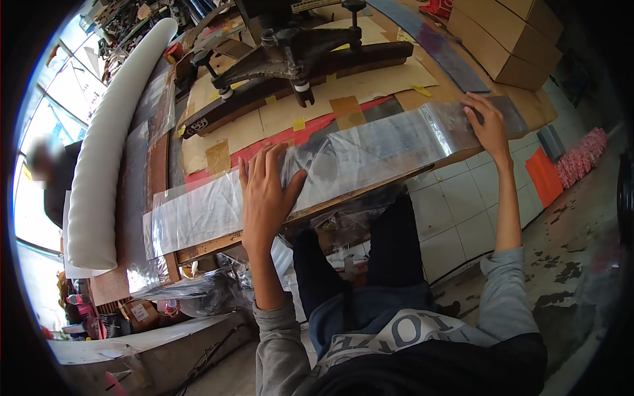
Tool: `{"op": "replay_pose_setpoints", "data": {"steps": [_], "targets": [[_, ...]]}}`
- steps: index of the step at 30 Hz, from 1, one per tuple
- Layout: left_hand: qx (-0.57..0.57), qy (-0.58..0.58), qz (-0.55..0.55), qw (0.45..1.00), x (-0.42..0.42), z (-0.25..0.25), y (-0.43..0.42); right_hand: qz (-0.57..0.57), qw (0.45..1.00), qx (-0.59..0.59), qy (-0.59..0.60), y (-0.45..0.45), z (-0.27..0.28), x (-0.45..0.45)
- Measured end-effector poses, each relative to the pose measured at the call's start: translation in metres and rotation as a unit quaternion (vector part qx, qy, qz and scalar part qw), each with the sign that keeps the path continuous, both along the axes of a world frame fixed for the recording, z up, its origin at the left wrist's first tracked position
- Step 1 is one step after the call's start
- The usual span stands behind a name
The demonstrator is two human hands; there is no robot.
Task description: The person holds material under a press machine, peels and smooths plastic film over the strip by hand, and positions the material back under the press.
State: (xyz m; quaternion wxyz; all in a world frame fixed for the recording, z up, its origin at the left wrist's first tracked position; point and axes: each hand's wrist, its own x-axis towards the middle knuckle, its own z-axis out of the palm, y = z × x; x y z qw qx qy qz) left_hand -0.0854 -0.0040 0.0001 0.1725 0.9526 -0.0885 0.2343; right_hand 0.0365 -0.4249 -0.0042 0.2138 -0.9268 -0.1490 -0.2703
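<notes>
A long clear plastic film strip lies along the front edge of the workbench, with pale, whitish material showing through it. My left hand rests on its left part, fingers stretched and thumb apart, holding nothing. Near the right end, my right hand touches the film with bent, spread fingers; I see nothing gripped in it. Behind the strip, a dark metal press bar hangs from a bracket over a cream board with yellow and brown tape pieces.
A thick roll of white foam lies along the bench's left side. Cardboard boxes stand at the back right. An orange dustpan-like piece and a pink fluffy mop head are on the floor. Another person is at far left.
</notes>
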Motion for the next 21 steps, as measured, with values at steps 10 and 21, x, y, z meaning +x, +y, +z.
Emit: {"op": "replay_pose_setpoints", "data": {"steps": [10,21], "targets": [[0.035,-0.021,0.022,0.999,0.014,0.006,-0.005,0.210,0.977,0.012,-0.040,0.116,0.024,-0.027],[-0.039,-0.029,0.055,0.997,0.040,-0.011,-0.023,0.422,0.898,0.017,0.124,0.228,0.023,0.013]]}}
